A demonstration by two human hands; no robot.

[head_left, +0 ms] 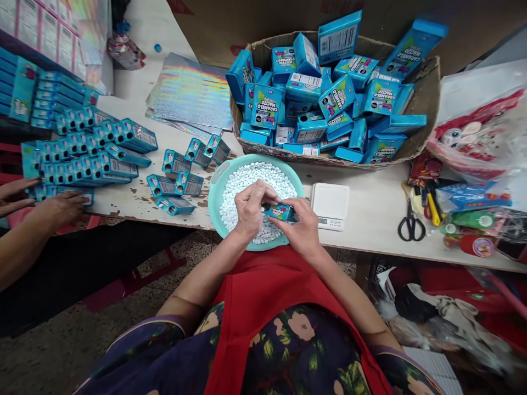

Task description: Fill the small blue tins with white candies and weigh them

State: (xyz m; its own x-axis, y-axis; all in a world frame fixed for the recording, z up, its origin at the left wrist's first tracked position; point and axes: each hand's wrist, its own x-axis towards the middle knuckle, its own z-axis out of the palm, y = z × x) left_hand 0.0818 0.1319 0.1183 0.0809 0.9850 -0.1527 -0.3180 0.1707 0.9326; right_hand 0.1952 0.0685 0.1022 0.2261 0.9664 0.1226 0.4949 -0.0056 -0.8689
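My right hand holds a small blue candy box on its side, fingers along its upper edge and thumb below. Curled closed at the box's left end is my left hand; what lies inside its fingers is hidden. A white speck like a candy shows between that hand and the box. Both hands are above a mint-green plastic basin full of small white candies. Several blue candy boxes stand on the table left of the basin.
A cardboard carton heaped with blue boxes stands behind the basin. To the right are a white scale and black scissors. At left, a co-worker's hands touch rows of blue boxes. Silvery sheets lie behind.
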